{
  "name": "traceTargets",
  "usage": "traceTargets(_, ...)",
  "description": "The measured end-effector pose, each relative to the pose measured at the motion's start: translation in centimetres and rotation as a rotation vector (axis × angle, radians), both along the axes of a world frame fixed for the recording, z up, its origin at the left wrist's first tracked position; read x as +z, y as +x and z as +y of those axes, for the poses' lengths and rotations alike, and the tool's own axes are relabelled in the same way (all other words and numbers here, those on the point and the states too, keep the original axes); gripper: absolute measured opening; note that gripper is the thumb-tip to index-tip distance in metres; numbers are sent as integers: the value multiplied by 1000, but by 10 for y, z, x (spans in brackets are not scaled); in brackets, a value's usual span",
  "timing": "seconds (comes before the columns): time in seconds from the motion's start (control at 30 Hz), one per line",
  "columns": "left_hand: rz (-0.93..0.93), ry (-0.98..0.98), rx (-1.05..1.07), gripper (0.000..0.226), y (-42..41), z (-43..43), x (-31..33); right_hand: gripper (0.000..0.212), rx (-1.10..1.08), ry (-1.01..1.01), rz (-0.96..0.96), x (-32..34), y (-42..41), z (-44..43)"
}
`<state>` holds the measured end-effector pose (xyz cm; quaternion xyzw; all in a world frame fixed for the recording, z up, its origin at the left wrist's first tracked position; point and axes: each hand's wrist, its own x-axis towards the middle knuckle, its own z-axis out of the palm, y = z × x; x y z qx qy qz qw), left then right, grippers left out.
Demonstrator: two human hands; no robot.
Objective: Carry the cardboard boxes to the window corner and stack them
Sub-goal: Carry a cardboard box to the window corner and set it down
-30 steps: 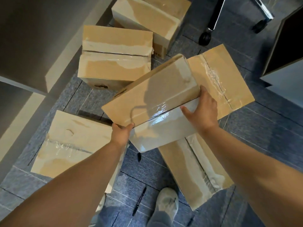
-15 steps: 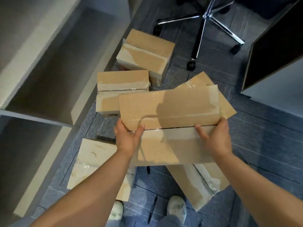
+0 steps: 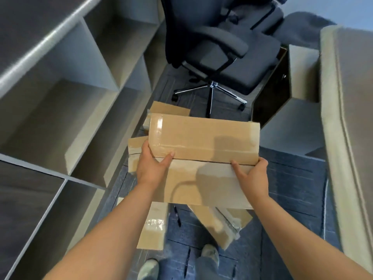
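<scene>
The carried cardboard box (image 3: 203,138) is up off the floor, held level in front of the person with a broad taped face toward the camera. The left grip (image 3: 153,166) clasps its left end, thumb reaching the dark seam. The right grip (image 3: 254,176) clasps the right end the same way. Under it on the blue carpet (image 3: 292,188) lie a flat box (image 3: 153,229) and a tilted box (image 3: 222,225), near the shoes (image 3: 210,253). A side box (image 3: 134,156) and a far box (image 3: 169,109) show past its left end. A shelf unit (image 3: 80,87) stands to the left and an office chair (image 3: 232,63) ahead.
</scene>
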<state>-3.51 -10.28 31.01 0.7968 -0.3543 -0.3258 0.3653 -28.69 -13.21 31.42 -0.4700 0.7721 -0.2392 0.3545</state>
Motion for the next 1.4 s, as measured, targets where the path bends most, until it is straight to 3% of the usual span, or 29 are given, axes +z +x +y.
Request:
traceTargets(0.27, -79, -129, -168, 63, 15, 33, 77, 66, -170, -170, 52, 86, 10, 73)
traceTargets(0.43, -155, -237, -416, 71, 17, 55, 126, 78, -339, -306, 65, 128, 19, 154)
traceTargets(0.77, -96, -352, -804, 71, -63, 138, 188, 77, -758, -371, 156, 191, 0, 340)
traceTargets(1.03, -51, -415, -1135, 73, -157, 259, 217, 76, -1084, -386, 225, 216, -26, 512)
traceTargets(1.4, 123, -433, -1654, 65, -260, 513, 227, 76, -1587, -345, 304, 220, -16, 799)
